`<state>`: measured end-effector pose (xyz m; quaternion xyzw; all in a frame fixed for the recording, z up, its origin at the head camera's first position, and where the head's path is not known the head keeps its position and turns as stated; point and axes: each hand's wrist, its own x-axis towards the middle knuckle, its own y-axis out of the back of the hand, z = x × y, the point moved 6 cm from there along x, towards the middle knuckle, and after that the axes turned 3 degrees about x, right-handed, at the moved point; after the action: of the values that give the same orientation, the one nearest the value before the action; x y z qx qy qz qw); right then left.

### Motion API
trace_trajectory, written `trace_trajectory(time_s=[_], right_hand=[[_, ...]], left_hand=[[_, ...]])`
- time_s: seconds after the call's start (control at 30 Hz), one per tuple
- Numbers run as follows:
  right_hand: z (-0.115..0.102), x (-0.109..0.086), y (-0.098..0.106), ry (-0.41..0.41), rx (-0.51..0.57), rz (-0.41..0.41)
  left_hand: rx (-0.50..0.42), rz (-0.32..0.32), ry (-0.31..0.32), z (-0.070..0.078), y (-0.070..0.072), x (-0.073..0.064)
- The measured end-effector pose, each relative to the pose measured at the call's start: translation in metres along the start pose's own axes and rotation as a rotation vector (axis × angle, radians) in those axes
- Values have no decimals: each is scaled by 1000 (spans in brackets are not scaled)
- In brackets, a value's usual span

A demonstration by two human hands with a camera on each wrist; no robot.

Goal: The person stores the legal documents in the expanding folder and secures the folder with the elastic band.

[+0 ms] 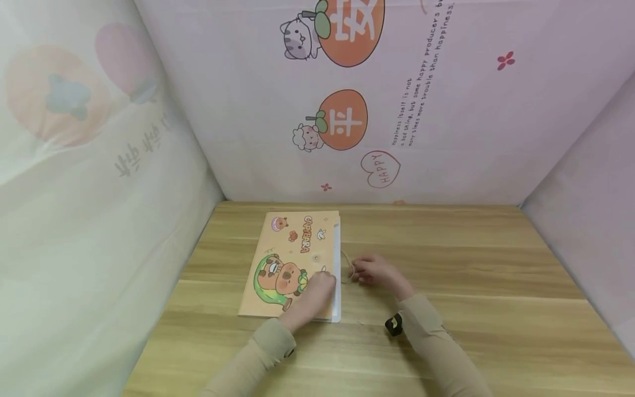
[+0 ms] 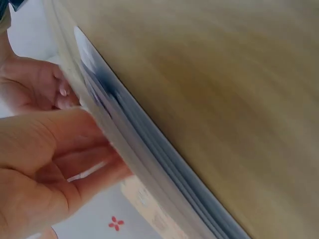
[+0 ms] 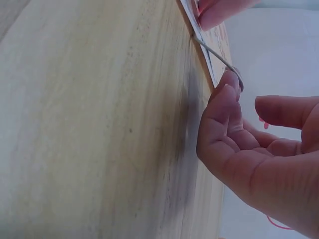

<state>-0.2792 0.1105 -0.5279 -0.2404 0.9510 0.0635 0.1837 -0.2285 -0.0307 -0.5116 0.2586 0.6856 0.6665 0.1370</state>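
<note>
An orange folder (image 1: 292, 231) with a cartoon capybara and the word CAPYBARA lies flat on the wooden table. White and grey sheet edges (image 2: 154, 144) show along its open side. My left hand (image 1: 317, 292) rests on the cover near the right edge; up close, its fingers (image 2: 94, 167) touch the cover with bent joints. A thin pale cord (image 3: 214, 51) runs out from the folder's edge. Just right of the folder, my right hand (image 1: 374, 271) holds the cord's end, looped over its curled fingertips, the thumb standing apart. A small round fastener (image 1: 316, 258) sits on the cover.
Wood-grain table (image 1: 471, 275) extends to the right of the folder. A printed white curtain (image 1: 238, 110) closes off the back and both sides. A small black object (image 1: 394, 325) sits at the right sleeve's cuff.
</note>
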Motion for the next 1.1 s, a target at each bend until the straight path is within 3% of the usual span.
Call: trace_trajectory(time_s=[0.17,0.27,0.33,0.47,0.57,0.7,0.93,1.1], right_hand=[[0,1,-3,-6,-30,-10],[1,2,-3,-14,-32,-1],[1,2,-3,-14,-33,2],[1,2,-3,-16,-27,5],[0,2,-4,-19,-25,-3],[-4,2,-7,-10,-41,-15],[-19,8,-19,97,-170,-25],[-20,16,-24,77,-271,41]], left_hand=[[-119,23,-101,-15,-3,-10],[-197,12,-107,-26,-6,-20],[-218,-19,-67,-35,-8,-26],[-279,-105,108,-57,-10,-37],[-307,-151,182,-66,-11,-42],[-289,-179,159,-66,-12,-41],[-201,-179,114,-52,-14,-31],[-187,-184,116,-41,-11,-27]])
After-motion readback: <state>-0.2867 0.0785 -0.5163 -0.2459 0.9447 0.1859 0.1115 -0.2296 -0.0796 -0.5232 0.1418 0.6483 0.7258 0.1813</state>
